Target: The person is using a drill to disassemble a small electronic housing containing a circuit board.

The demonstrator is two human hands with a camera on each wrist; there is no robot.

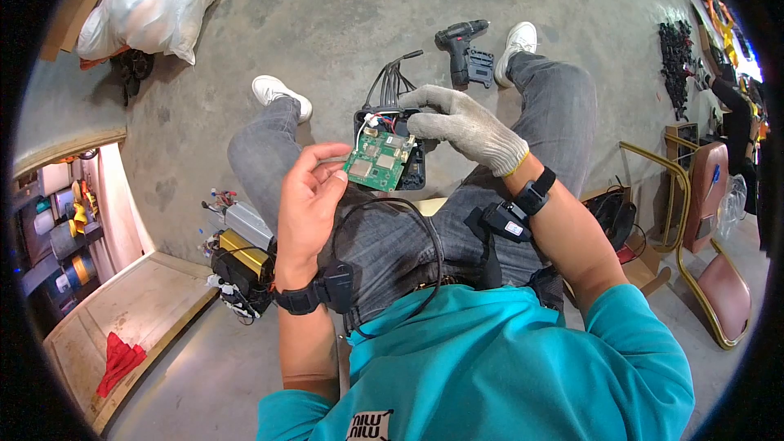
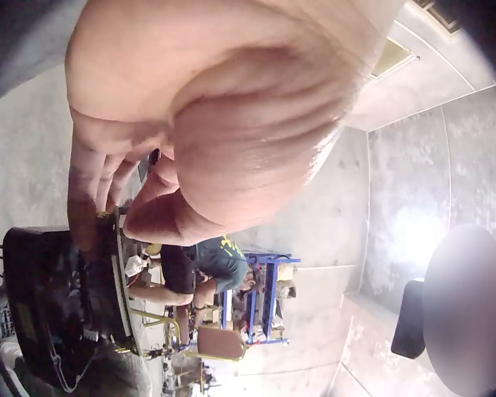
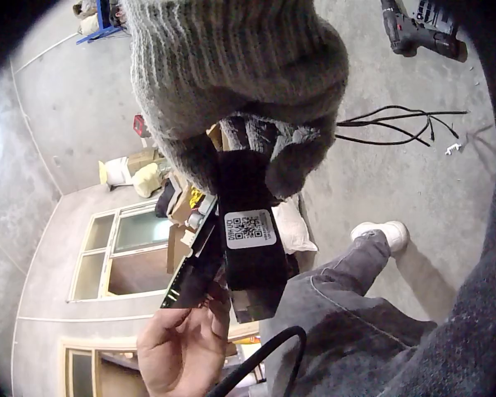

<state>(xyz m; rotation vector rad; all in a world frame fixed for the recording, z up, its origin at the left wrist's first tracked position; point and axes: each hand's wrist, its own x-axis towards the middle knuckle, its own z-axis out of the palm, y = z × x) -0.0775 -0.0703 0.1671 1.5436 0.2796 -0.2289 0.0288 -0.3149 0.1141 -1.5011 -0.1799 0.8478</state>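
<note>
My bare left hand point(image 1: 314, 196) pinches the left edge of a green circuit board point(image 1: 377, 162) between thumb and fingers. The board lies tilted over a black housing point(image 1: 415, 175), with red and white wires at its top. My gloved right hand point(image 1: 465, 126) grips the upper right side of that housing, seen in the right wrist view as a black box point(image 3: 252, 269) with a QR label point(image 3: 250, 229). Black cables point(image 1: 392, 82) run out of the housing's top. In the left wrist view, the left thumb and fingers point(image 2: 153, 219) close on the board's edge point(image 2: 122, 273).
A cordless drill point(image 1: 464, 53) lies on the floor beyond the right hand, near a white shoe point(image 1: 520, 38). White bags point(image 1: 155, 8) are at the upper left. Metal parts point(image 1: 245, 229) lie left of the legs; a pink chair point(image 1: 710, 196) is at the right. A dark cable loops over the lap.
</note>
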